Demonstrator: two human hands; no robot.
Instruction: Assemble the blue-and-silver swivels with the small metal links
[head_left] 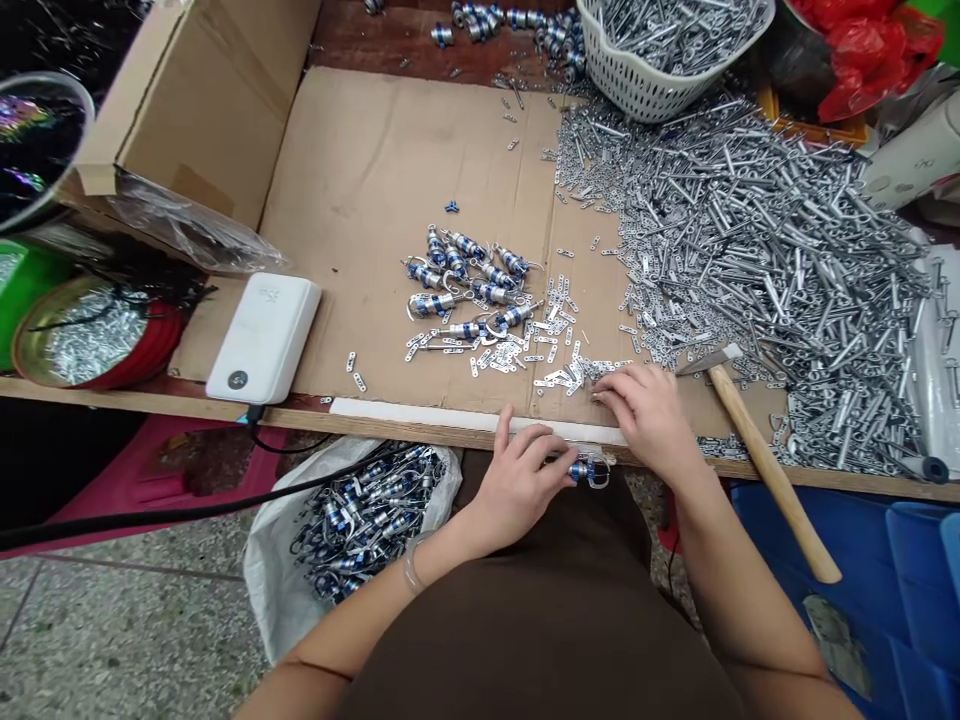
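Note:
My left hand (525, 475) is at the table's front edge, fingers closed on a small blue-and-silver metal fitting (586, 470). My right hand (646, 412) rests palm down on the cardboard sheet (375, 180), its fingertips touching small flat silver link plates (559, 372) scattered there. A cluster of finished blue-and-silver fittings (469, 285) lies on the cardboard just beyond both hands.
A hammer (765, 462) with a wooden handle lies right of my right hand. A large heap of silver metal parts (780, 250) fills the right side, with a white basket (652, 60) behind. A white power bank (264, 338) sits left. A white bag of fittings (360, 520) stands below the table.

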